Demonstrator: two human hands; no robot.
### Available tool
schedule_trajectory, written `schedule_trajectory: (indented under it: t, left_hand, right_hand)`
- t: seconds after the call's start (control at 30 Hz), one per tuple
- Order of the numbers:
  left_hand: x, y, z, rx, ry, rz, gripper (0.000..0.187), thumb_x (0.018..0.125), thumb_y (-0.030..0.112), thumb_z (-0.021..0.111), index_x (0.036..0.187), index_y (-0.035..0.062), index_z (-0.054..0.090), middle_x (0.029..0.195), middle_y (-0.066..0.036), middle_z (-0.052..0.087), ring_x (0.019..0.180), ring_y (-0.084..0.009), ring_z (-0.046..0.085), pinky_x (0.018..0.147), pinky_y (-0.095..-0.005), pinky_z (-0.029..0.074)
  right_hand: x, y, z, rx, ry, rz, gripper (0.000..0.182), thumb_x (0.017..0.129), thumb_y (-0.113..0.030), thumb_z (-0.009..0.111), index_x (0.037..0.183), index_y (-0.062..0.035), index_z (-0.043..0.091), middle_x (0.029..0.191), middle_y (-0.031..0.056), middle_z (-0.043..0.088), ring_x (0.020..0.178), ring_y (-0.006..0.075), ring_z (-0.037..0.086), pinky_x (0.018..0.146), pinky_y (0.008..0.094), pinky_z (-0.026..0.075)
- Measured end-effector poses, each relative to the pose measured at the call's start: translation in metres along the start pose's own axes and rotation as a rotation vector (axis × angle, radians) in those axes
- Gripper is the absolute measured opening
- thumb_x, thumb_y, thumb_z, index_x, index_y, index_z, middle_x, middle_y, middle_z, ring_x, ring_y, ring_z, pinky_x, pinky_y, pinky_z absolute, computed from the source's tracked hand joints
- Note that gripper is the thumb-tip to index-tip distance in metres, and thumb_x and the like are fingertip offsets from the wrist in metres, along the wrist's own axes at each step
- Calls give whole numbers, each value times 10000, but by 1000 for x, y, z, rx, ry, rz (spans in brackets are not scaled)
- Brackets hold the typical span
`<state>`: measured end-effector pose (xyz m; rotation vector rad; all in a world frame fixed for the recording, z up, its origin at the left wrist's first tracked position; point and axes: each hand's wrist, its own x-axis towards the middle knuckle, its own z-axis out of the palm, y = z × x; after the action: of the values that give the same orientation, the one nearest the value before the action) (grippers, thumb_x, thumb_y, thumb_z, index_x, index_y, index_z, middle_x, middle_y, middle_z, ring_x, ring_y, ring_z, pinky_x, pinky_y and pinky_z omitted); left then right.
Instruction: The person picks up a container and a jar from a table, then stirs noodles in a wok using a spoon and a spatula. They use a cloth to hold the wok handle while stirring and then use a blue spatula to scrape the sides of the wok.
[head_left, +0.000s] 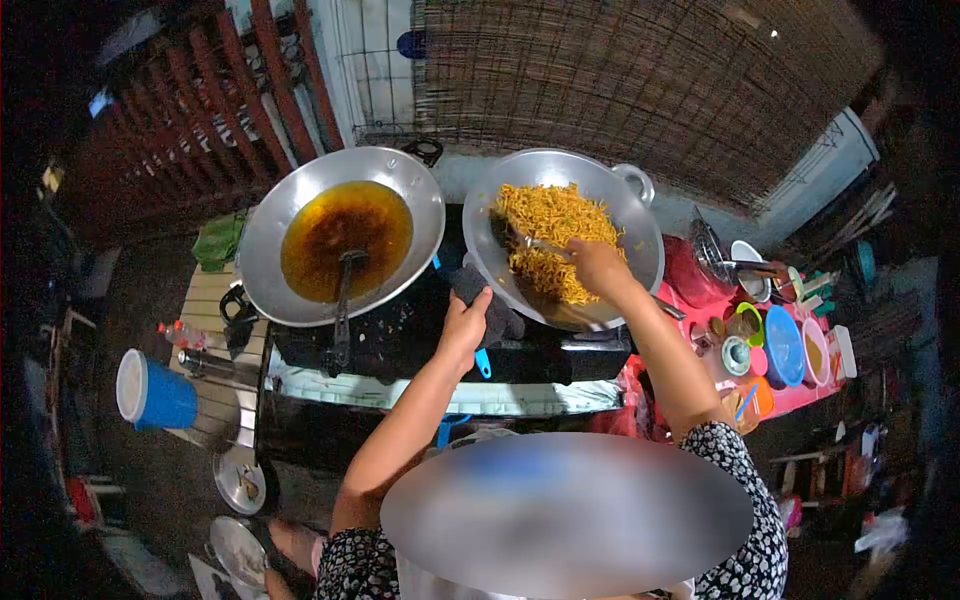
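A large metal wok [640, 235] on the right holds a heap of yellow-brown noodles [560, 215]. My right hand [598, 268] is closed around a long-handled metal spatula [540, 245]; its head is partly buried in the noodles, so its exact shape is hard to see. My left hand [466, 322] grips a dark folded cloth [468, 288] against the near-left rim of this wok. A blue handle end [484, 363] sticks out below that hand. To the left, another wok [262, 225] contains brownish oil [345, 235] with a dark ladle [345, 300] resting in it.
Both woks sit on a black stove [400, 350]. On the right, a pink-covered table [800, 398] carries bowls, a blue plate [785, 345] and several small containers. A blue bucket [160, 395] and plastic bottles [182, 334] stand left. A woven blind [620, 90] hangs behind.
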<state>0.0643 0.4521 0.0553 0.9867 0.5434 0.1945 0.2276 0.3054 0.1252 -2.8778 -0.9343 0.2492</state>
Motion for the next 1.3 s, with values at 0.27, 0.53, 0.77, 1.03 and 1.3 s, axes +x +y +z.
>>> schedule_trajectory:
  t: [0.27, 0.53, 0.77, 1.03, 1.3]
  left_hand:
    - [-5, 0, 10, -45, 76, 67, 428, 862, 186, 509, 1242, 72, 350, 1146, -65, 489, 1031, -176, 481, 851, -312, 390]
    - [1, -8, 22, 2, 229, 165, 436, 845, 145, 513, 1236, 41, 350, 1161, -95, 480, 1050, -200, 470, 871, -324, 372]
    - [1, -6, 22, 1, 271, 125, 377, 868, 132, 470, 1227, 66, 374, 1137, -94, 487, 1008, -226, 498, 823, -367, 430]
    - [-10, 6, 25, -59, 234, 102, 423, 845, 159, 512, 1232, 66, 367, 1138, -86, 487, 1012, -211, 498, 820, -341, 425]
    - [1, -5, 30, 32, 335, 190, 487, 841, 141, 514, 1261, 26, 295, 1192, -117, 444, 1078, -206, 448, 895, -318, 354]
  right_hand:
    - [-62, 59, -130, -164, -114, -191, 190, 747, -194, 550, 900, -123, 637, 813, 114, 628, 747, 315, 594, 662, 398, 467]
    - [-18, 84, -1, -151, -23, -302, 200, 768, -245, 563, 930, -147, 626, 908, 113, 621, 797, 301, 593, 669, 400, 469]
    - [6, 90, -47, 271, -113, -253, 261, 762, -92, 557, 1011, -139, 622, 876, 152, 630, 780, 257, 609, 707, 333, 479]
    - [-4, 118, -114, 450, -179, -226, 207, 819, -129, 540, 994, -43, 609, 629, 17, 545, 599, 87, 474, 549, 270, 407]
    - [-27, 118, -115, -492, -191, -232, 206, 740, -303, 560, 878, -177, 649, 799, 98, 633, 758, 262, 613, 629, 370, 484]
